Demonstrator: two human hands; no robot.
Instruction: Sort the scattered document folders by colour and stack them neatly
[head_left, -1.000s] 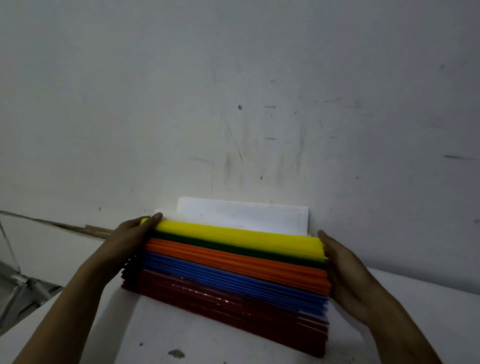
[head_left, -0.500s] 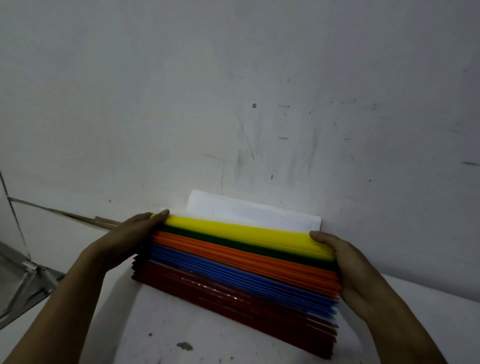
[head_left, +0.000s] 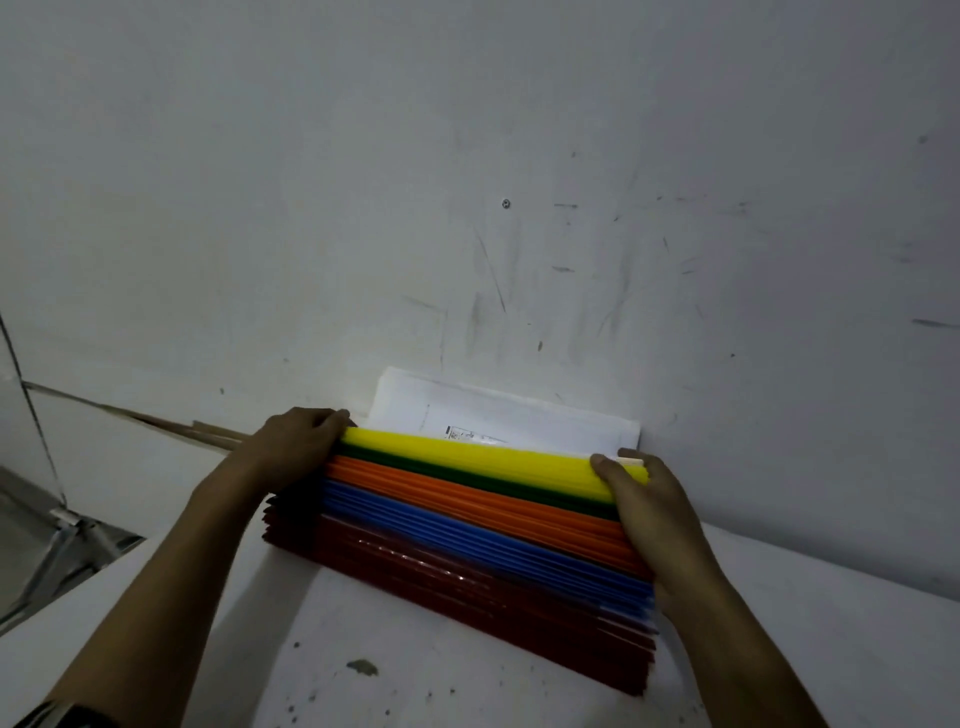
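Specks and a dark smear mark the matte white bench (head_left: 415, 675) nearest the camera. On it rests the layered stack of thin glossy plastic folders (head_left: 467, 535), edges fanned in bands: dark red lowest, then blue, orange, a green sliver and yellow on top. The left hand (head_left: 296, 452) curls over the stack's left end, its grip closed on the folders; the right hand (head_left: 654, 514) clasps the right end likewise. Behind, a white printed paper sheet (head_left: 498, 415) leans at the scuffed, scratched grey wall (head_left: 467, 182).
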